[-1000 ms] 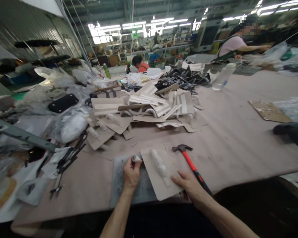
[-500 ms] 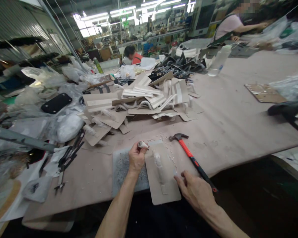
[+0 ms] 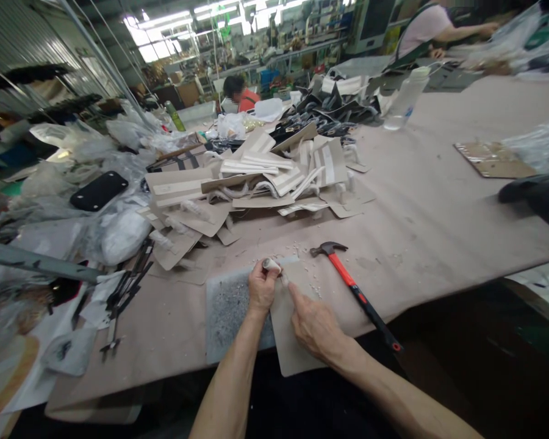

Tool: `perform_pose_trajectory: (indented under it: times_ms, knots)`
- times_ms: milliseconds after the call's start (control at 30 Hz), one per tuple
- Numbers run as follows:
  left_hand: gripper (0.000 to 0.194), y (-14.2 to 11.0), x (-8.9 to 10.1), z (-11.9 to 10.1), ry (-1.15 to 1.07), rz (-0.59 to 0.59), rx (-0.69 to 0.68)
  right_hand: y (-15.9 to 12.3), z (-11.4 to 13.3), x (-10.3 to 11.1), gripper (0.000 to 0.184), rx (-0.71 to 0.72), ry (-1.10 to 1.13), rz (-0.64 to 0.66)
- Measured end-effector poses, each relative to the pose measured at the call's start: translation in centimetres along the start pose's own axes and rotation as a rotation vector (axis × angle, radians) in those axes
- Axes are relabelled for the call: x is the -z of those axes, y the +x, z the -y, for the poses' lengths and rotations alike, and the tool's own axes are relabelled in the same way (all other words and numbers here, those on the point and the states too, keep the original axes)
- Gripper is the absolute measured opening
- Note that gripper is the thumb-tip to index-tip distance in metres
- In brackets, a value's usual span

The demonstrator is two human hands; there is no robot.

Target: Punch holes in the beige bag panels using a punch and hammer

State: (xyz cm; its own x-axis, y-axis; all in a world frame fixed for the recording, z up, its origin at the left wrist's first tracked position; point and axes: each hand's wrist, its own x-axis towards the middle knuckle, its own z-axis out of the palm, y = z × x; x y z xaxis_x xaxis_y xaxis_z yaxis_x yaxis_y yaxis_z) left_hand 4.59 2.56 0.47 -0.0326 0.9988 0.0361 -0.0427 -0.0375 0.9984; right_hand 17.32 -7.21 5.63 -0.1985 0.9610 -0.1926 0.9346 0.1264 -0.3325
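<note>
My left hand point(image 3: 261, 292) is closed around a short white cylinder point(image 3: 271, 265), its round end facing up. What the cylinder is I cannot tell. The hand is at the far left corner of a flat beige panel point(image 3: 287, 356), which overhangs the table's front edge. Over the panel reaches my right hand point(image 3: 313, 320), its index finger stretched toward the left fingertips and the other fingers curled partly out of sight. It covers most of the plastic-wrapped handle point(image 3: 284, 279) on the panel. A grey speckled slab point(image 3: 226, 320) lies under the left hand and the panel's left side.
To the right lies a claw hammer point(image 3: 348, 277) with a red and black handle. Small white bits point(image 3: 308, 268) are scattered by the panel. Behind is a heap of beige panels point(image 3: 219, 216). Plastic bags point(image 3: 125, 235) crowd the left. A bottle point(image 3: 405, 100) stands back right; two people are farther off.
My right hand has moved left and away from me, from the panel's right edge to over its handle. The left hand still grips the white cylinder, slightly shifted.
</note>
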Motion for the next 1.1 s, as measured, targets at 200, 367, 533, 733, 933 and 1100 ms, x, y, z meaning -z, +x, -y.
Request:
perform_pose_trajectory:
  times_ms: [200, 367, 533, 733, 933, 1100]
  knots:
    - [0.035, -0.2, -0.3, -0.4, -0.053, 0.025, 0.043, -0.8, 0.0, -1.1, 0.054, 0.003, -0.036, 0.071]
    - [0.036, 0.1, -0.2, -0.4, -0.069, 0.041, 0.038, 0.6, -0.1, 0.7, 0.049, 0.0, -0.069, 0.003]
    - [0.033, 0.6, 0.0, -0.2, -0.023, 0.074, -0.016, 1.5, -0.6, 2.0, 0.039, -0.018, -0.007, 0.032]
    - [0.034, 0.5, 0.0, -0.1, -0.033, 0.084, -0.005, 0.7, -0.2, 1.3, 0.046, -0.115, 0.104, 0.063]
    - [0.03, 0.5, 0.0, -0.2, -0.008, 0.108, -0.007, 0.7, 0.4, 0.9, 0.047, -0.158, 0.213, 0.059]
    - [0.032, 0.3, 0.0, -0.2, 0.015, 0.112, -0.01, 0.7, 0.3, 0.5, 0.048, -0.161, 0.237, 0.039]
